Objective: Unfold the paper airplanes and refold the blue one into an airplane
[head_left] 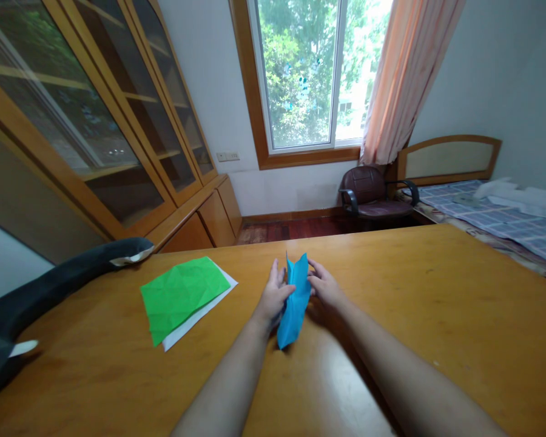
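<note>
A sheet of blue paper (295,309), partly folded along its length, stands tilted above the table between my two hands. My left hand (273,297) grips its left side, the thumb lying across the blue face and the other fingers behind it. On the right edge, near the top, the fingers of my right hand (325,284) are closed on the paper; some fingertips are hidden behind it. To the left lies a creased green sheet of paper (186,294), with a white sheet (200,318) showing from under it.
A wooden table (437,315) spreads under my arms. A dark, curved object (68,279) with white parts rests along its left side. Beyond the far edge are a glass-fronted cabinet (164,200), a maroon armchair (368,191) and a bed (505,206).
</note>
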`<action>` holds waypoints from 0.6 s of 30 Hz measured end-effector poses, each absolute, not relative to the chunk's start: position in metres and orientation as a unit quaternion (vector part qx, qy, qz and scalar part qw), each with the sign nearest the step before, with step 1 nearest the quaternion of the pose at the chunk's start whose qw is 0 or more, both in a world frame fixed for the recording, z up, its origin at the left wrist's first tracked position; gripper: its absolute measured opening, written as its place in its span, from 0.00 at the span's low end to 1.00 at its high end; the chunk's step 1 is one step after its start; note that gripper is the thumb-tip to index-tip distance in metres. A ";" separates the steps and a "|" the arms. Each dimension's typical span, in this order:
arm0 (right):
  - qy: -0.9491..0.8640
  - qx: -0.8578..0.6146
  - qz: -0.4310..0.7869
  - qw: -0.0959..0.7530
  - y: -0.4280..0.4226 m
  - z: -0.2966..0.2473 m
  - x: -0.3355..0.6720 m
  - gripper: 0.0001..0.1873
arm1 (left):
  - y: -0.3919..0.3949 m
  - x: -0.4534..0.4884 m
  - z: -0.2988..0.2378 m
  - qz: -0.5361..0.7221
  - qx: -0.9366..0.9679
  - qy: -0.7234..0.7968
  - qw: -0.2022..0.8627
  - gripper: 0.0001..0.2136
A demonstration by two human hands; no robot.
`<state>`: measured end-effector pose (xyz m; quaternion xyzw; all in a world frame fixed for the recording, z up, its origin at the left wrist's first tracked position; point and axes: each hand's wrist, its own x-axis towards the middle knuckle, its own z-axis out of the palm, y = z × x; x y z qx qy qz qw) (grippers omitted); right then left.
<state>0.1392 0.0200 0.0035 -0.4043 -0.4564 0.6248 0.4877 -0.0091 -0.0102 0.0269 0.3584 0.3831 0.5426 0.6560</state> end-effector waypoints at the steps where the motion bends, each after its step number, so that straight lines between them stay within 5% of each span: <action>1: -0.453 -0.415 0.620 0.488 0.021 0.004 0.142 0.42 | -0.009 -0.013 0.029 0.538 0.355 0.393 0.655 0.56; 7: -0.482 -0.461 0.569 0.481 0.026 0.011 0.157 0.52 | -0.006 -0.028 0.036 0.536 0.371 0.431 0.623 0.53; 18: -0.603 -0.551 0.440 0.373 0.039 0.004 0.181 0.46 | 0.001 -0.075 0.029 0.435 0.459 0.450 0.631 0.57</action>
